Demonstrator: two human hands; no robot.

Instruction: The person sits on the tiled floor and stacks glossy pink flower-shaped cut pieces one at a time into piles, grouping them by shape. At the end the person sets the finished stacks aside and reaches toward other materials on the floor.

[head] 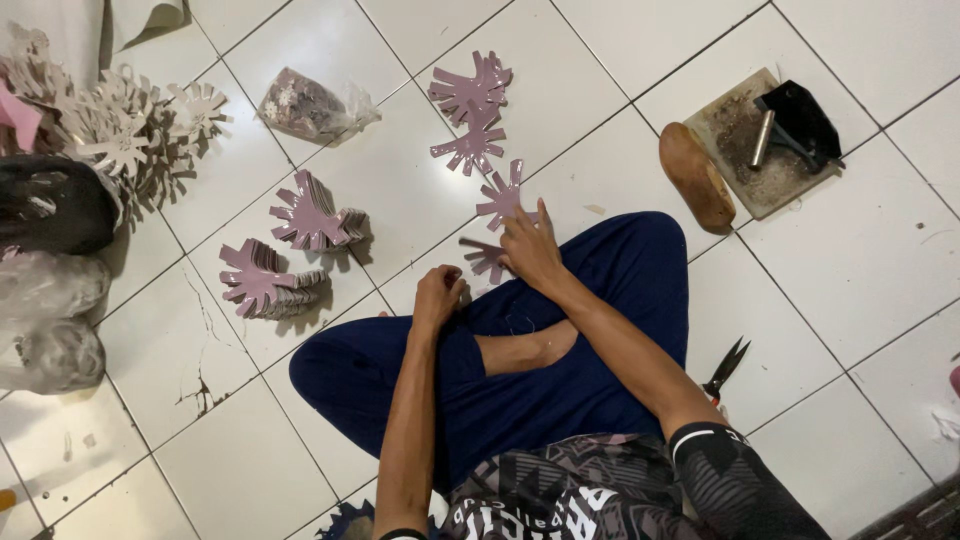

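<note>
Mauve cut-out [487, 258], a flat shape with branching prongs, lies on the white tiled floor [860, 270] just in front of the seated person's crossed legs, partly under the right hand [530, 245]. We see that hand pressed down on it, fingers [517, 218] spread apart and flat rather than clamped. The left hand [437, 295] rests beside it against the knee, fingers curled together; we cannot tell whether they pinch anything. More loose cut-outs [470, 110] lie in a line further out, and two fanned stacks [285, 255] stand well to the left. We judge the piece to be very light, thin and somewhat flexible, probably sheet foam or leatherette: the stacked ones curl and splay. The smooth face looks slightly glossy, so it may slide on the tile. The narrow prongs would bend or tear first, so we would take hold at the broad central stem, lifting an edge with a fingertip and then pinching. Scissors [727, 366] lie by the right knee; a wooden block [696, 176] and a board with a metal punch [762, 138] sit further off; bags [50, 320] and pale cut-outs [130, 130] crowd the left edge.
</note>
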